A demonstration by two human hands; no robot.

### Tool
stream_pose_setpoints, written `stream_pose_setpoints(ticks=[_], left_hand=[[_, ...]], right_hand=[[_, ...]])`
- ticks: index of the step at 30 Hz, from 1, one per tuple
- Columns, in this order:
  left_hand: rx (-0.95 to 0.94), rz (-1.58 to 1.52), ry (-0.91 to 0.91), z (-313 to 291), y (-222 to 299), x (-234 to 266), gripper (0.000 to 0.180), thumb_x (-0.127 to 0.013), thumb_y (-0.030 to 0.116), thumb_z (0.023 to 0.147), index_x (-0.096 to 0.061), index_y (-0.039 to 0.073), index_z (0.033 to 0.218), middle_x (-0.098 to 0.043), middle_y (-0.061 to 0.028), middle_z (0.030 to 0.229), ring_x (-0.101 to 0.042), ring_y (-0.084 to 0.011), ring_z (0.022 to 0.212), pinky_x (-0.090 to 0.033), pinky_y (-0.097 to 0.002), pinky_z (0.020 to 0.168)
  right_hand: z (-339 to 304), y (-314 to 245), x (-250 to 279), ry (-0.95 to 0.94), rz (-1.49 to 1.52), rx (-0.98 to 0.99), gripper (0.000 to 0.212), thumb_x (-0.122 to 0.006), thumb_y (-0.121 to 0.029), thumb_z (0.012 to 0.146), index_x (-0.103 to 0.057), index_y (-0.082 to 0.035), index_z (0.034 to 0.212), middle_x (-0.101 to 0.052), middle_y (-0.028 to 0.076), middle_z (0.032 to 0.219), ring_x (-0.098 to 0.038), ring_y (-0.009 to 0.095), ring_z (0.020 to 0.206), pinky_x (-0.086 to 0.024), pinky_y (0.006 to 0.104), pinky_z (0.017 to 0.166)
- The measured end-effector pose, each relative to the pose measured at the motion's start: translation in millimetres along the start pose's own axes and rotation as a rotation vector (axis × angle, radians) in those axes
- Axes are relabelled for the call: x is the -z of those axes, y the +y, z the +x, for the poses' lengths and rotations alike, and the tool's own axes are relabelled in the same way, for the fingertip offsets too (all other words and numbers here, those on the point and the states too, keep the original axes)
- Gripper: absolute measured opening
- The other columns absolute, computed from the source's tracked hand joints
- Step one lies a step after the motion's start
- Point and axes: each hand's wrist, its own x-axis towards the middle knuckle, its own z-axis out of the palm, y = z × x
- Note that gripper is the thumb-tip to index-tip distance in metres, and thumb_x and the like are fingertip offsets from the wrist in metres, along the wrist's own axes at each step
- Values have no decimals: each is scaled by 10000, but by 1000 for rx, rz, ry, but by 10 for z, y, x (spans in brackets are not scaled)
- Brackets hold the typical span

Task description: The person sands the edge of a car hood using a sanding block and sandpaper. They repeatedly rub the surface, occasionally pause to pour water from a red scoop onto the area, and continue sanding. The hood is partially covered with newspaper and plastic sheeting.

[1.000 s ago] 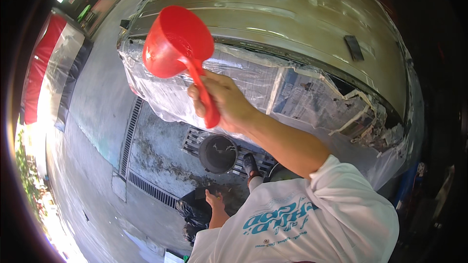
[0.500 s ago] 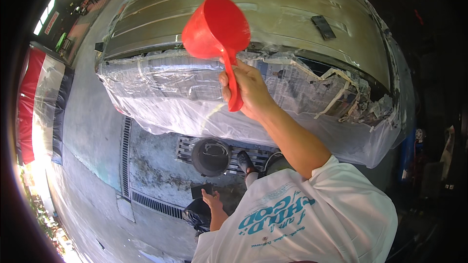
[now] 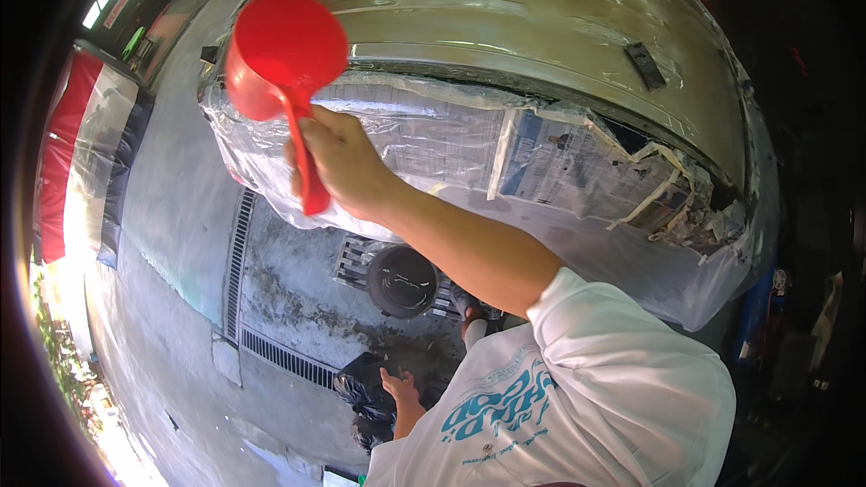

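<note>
A red plastic dipper is held up by its handle in my right hand, its round mouth turned up toward me. It hangs over the far left edge of a wet, dull olive-gold vehicle roof. Whether water is inside the dipper cannot be seen. Low down near my body, my left hand has its fingers against a dark flat piece, seemingly gripping it; the shaded background blurs its outline. On the roof's right part lies a dark rectangular block, which neither hand touches.
Newspaper, tape and clear plastic sheeting cover the vehicle's side. Below stands a round dark bucket on a slatted pallet. A drain grate crosses the concrete floor. Black plastic bags sit near my left hand.
My right hand has swung left with the dipper, from over the roof's middle to its left edge. My view has shifted somewhat, and my left hand stays low by my body.
</note>
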Motion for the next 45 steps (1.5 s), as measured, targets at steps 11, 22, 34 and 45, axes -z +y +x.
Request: stream_pose_setpoints(ticks=[11, 22, 34, 45], left_hand=[[-53, 120, -92, 43, 76, -192, 428, -604, 498, 946, -567, 110, 1123, -567, -89, 1047, -551, -213, 815, -490, -310, 574], [-149, 396, -272, -308, 289, -1228, 443, -567, 544, 950, -577, 102, 924, -567, -40, 783, -549, -161, 631, -446, -286, 516], [-212, 636, -556, -582, 220, -2052, 460, -602, 540, 927, -574, 92, 1027, -555, -56, 823, -548, -172, 677, -446, -289, 515], [-173, 669, -409, -244, 319, -1704, 433, -590, 526, 934, -572, 121, 1086, -578, -86, 928, -548, -190, 709, -450, -288, 501]], right_hand=[[442, 196, 733, 238, 331, 128, 138, -435, -148, 1043, -538, -58, 1025, -605, 68, 759, -620, 161, 565, -514, 294, 481], [-1046, -772, 1062, 516, -608, 321, 187, -361, -147, 1062, -481, -8, 1029, -551, 52, 719, -591, 155, 529, -506, 322, 504], [-2087, -1699, 1441, 315, 427, 197, 172, -419, -150, 1052, -513, -13, 1099, -588, 78, 761, -567, 115, 524, -525, 240, 467], [-2663, -2113, 1700, 645, -228, 410, 237, -372, -197, 1079, -530, -33, 1146, -585, 56, 774, -595, 140, 552, -529, 292, 517]])
